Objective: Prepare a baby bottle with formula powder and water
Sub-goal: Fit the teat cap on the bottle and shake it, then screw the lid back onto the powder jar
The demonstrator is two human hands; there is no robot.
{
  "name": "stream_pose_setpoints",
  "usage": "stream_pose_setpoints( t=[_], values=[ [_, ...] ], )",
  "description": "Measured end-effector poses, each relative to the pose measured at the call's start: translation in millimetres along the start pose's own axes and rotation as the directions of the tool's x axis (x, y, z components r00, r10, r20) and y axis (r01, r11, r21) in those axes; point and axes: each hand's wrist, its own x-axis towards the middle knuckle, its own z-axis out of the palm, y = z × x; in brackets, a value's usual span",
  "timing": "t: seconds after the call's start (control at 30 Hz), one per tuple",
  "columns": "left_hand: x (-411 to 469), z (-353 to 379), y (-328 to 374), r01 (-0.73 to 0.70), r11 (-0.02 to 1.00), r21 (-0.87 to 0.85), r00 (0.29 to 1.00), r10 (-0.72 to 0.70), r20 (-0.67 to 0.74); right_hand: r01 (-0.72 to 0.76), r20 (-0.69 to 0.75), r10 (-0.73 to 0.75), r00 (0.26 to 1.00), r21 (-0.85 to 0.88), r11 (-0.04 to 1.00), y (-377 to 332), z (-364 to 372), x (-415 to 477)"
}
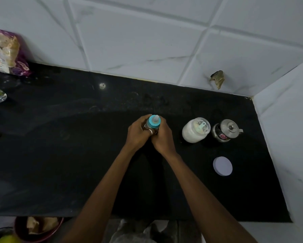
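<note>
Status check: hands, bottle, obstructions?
Hands: left hand and right hand both grip the baby bottle, upright, teat on. Open powder jar, loose lid, steel-lidded jar off to the right, clear of the hands.

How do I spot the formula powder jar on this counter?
Go to the right end of the black counter, toward the tiled corner. Two containers stand side by side there, right of the baby bottle; the powder jar is the one nearer it. It is open and holds white powder and a scoop, unlike the dark steel-lidded jar beside it.
</note>
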Motion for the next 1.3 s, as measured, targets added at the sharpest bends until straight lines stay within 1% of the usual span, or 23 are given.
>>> stream_pose_setpoints(
  t=[0.17, 0.43, 0.53, 0.6, 0.7, 0.83, 0.9, 1.1, 1.3],
  values=[
    [2, 6, -11, 0.026, 1.0, -0.002, 1.0, -0.026, 0.008, 0.0, 0.051, 0.005, 0.999, -0.091, 0.996, 12, -1, 4],
    [4, 10, -15, 0.043, 0.999, 0.001, 0.999, -0.043, -0.006, -0.022, 0.031, 0.024, 0.999, -0.075, 0.997, 18, 2, 6],
    [3, 12, -16, 0.057, 0.998, 0.004, 0.998, -0.057, -0.013, -0.03, 0.04, 0.034, 0.999, -0.101, 0.994, 20, 2, 6],
    [1, 13, -19, 0.086, 0.996, -0.011, 0.996, -0.086, -0.01, -0.057, 0.051, 0.063, 0.997, -0.122, 0.991, 21, 3, 5],
    [-5, 15, -25, 0.168, 0.985, -0.049, 0.986, -0.169, -0.006, -0.122, 0.062, 0.13, 0.99, -0.123, 0.985, 22, -1, -1],
    [-19, 13, -34, 0.247, 0.966, -0.082, 0.967, -0.251, -0.044, -0.167, 0.055, 0.175, 0.983, -0.124, 0.978, 25, -12, -17],
    [-27, 13, -37, 0.273, 0.957, -0.098, 0.96, -0.278, -0.042, -0.183, 0.04, 0.191, 0.981, -0.139, 0.973, 27, -18, -26],
    [-50, 21, -38, 0.305, 0.946, -0.109, 0.951, -0.309, -0.022, -0.183, -0.012, 0.184, 0.983, -0.204, 0.962, 34, -43, -49],
    [-75, 39, -36, 0.321, 0.941, -0.11, 0.946, -0.324, -0.015, -0.117, 0.021, 0.128, 0.991, -0.283, 0.952, 52, -78, -73]
  ],
)
